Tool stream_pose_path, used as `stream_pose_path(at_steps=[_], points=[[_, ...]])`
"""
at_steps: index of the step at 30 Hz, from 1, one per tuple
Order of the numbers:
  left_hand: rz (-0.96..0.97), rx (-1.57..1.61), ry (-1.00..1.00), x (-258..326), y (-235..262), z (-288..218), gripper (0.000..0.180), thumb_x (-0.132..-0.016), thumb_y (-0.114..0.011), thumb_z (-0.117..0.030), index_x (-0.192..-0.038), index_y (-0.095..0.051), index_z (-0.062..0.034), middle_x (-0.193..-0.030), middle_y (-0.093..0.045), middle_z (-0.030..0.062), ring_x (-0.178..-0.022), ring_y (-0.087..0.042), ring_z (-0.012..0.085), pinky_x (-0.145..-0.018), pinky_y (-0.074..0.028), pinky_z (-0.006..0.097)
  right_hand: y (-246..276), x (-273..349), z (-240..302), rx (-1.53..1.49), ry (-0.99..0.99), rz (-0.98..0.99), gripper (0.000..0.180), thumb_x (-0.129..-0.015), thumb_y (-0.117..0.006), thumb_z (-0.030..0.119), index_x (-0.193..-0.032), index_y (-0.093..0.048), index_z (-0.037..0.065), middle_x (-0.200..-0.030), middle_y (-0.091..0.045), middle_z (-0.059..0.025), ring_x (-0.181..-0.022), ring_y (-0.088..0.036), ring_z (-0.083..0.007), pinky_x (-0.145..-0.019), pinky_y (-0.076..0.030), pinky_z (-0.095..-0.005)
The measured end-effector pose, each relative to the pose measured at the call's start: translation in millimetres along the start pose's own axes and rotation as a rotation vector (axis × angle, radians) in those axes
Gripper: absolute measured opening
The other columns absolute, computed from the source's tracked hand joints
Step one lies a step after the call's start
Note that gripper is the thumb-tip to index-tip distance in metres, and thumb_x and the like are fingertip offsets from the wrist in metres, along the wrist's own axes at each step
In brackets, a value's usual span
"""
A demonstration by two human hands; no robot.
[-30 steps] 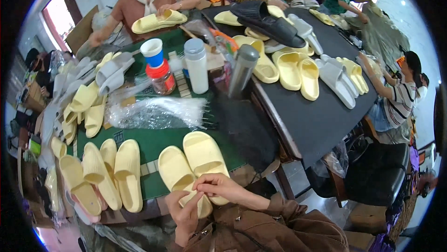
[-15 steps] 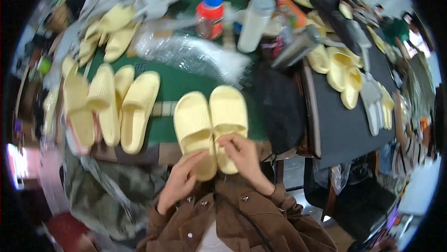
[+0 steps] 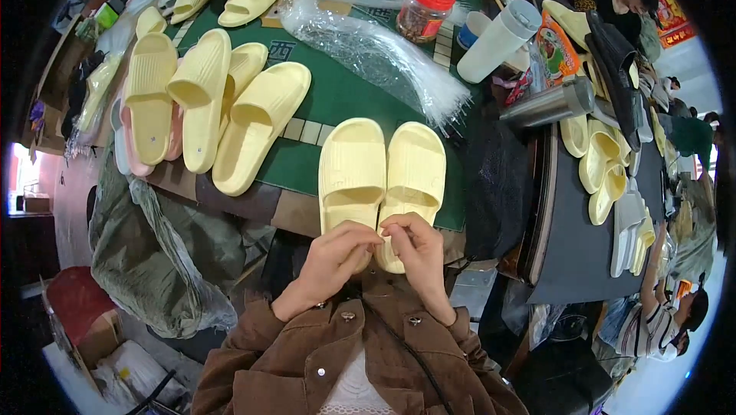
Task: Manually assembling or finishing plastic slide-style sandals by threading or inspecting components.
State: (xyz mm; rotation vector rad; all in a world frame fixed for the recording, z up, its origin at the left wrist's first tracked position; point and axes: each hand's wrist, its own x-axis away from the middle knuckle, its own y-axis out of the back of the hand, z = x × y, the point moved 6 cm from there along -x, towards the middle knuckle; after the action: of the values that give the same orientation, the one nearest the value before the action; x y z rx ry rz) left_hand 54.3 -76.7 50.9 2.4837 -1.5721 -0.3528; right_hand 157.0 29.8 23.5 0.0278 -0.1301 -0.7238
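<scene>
A pair of pale yellow slide slippers lies side by side at the table's near edge, toes pointing away: the left slipper (image 3: 353, 158) and the right slipper (image 3: 416, 162). Over their heel ends, my left hand (image 3: 328, 261) and my right hand (image 3: 422, 254) meet fingertip to fingertip. Both are closed in a pinch; whatever may be between the fingers is too small to make out. My hands hide part of both footbeds.
More yellow slippers (image 3: 261, 127) stand to the left, partly stacked. Clear plastic bags (image 3: 368, 47) lie across the green table (image 3: 326, 93). Beyond are a red-lidded jar (image 3: 423, 12), a white tumbler (image 3: 498, 41) and a steel flask (image 3: 548, 104). A dark table (image 3: 567, 254) holds further slippers.
My left hand has come from the left slipper's opening to meet my right hand's fingertips between the two heels. The whole view has shifted; the slipper pair stays in place on the table.
</scene>
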Motion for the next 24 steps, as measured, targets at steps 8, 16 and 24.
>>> stream_pose_path(at_steps=[8, 16, 24], points=[[-0.140, 0.008, 0.064, 4, 4, 10, 0.017, -0.084, -0.055, 0.003, -0.100, -0.063, 0.0005, -0.097, -0.064, 0.0138, -0.089, -0.063, 0.0287, -0.078, -0.050, 0.033, 4, 1, -7, -0.020, -0.154, -0.016, 0.011, -0.091, -0.055, 0.002, -0.096, -0.065, -0.001, -0.078, -0.061, -0.0003, -0.061, -0.047, -0.0030, -0.054, -0.039, -0.0179], [-0.171, -0.288, 0.145, 20, 9, 32, 0.044, -0.084, -0.055, 0.000, -0.127, -0.047, 0.0035, -0.128, -0.046, 0.0198, -0.114, -0.050, 0.0352, -0.093, -0.043, 0.037, 20, 10, -12, 0.060, -0.215, 0.066, 0.023, -0.098, -0.042, 0.006, -0.112, -0.058, -0.002, -0.093, -0.064, -0.0036, -0.059, -0.041, -0.0024, -0.049, -0.033, -0.0170], [-0.158, -0.530, 0.072, -2, -11, 26, 0.074, -0.082, -0.066, -0.028, -0.134, -0.032, 0.0111, -0.135, -0.035, 0.0263, -0.124, -0.034, 0.0446, -0.105, -0.030, 0.044, 19, -18, -11, 0.326, -0.049, 0.010, 0.023, -0.092, -0.048, 0.002, -0.114, -0.053, -0.003, -0.094, -0.064, -0.0165, -0.072, -0.058, -0.0276, -0.067, -0.048, -0.0361]])
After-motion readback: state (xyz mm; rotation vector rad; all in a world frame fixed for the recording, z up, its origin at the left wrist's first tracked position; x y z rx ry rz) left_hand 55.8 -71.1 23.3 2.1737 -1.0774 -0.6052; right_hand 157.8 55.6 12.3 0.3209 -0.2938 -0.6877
